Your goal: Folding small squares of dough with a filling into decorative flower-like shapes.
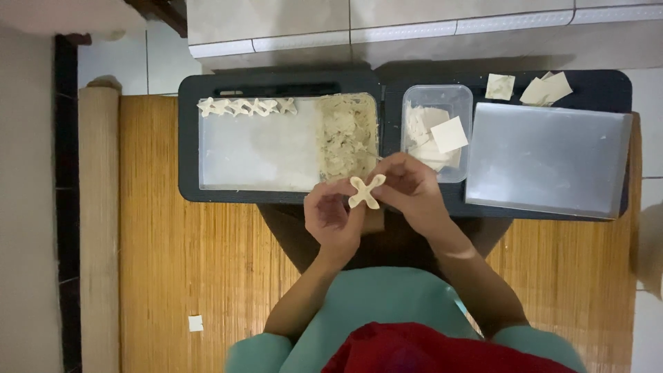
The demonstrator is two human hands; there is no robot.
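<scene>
In the head view, the only one I have, I am looking down at my two hands meeting just below the middle of the frame. My left hand [333,217] is cupping from below while my right hand [409,188] is coming in from the right, and both are pinching the X-shaped dough piece [366,191] between their fingertips, holding it in the air just in front of the black table [276,195]. Above it, in the upper centre, the long white tray [259,155] is carrying a row of finished folded pieces [246,106] along its top edge and a heap of them [347,135] at its right end. Right of that, the clear tub [438,97] is holding square dough sheets [449,134]. I am judging that light, even pressure at the crossing should keep the four arms from tearing or flattening.
</scene>
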